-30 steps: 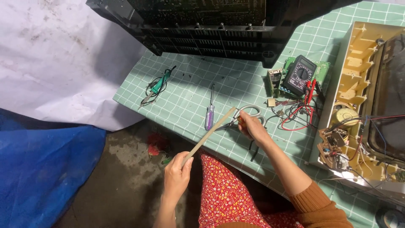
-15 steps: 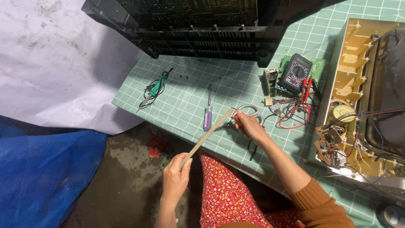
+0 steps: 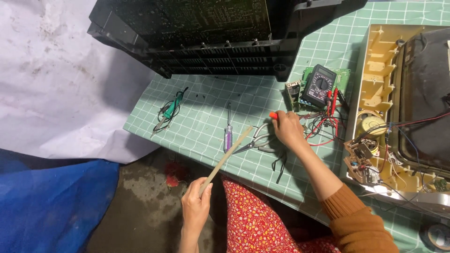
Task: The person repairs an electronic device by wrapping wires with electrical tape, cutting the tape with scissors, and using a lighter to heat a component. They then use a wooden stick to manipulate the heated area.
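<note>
Rust-orange knit sleeve [image 3: 356,220], red floral skirt [image 3: 258,220].

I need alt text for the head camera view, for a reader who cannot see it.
A person's right hand grips a small orange-tipped tool on a green grid mat, while the left hand holds a long wooden stick. Scissors, a purple screwdriver and a multimeter lie nearby.

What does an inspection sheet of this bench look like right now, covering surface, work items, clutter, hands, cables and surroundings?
Surface: green grid mat.
Job's things: wooden stick; orange-tipped tool.
Clutter: purple screwdriver, pliers, multimeter, green clip leads.
Hands: left hand grips the stick; right hand closed on the orange-tipped tool.
Cables: red and black leads.
Surroundings: black casing, opened beige chassis, blue tarp.
</note>
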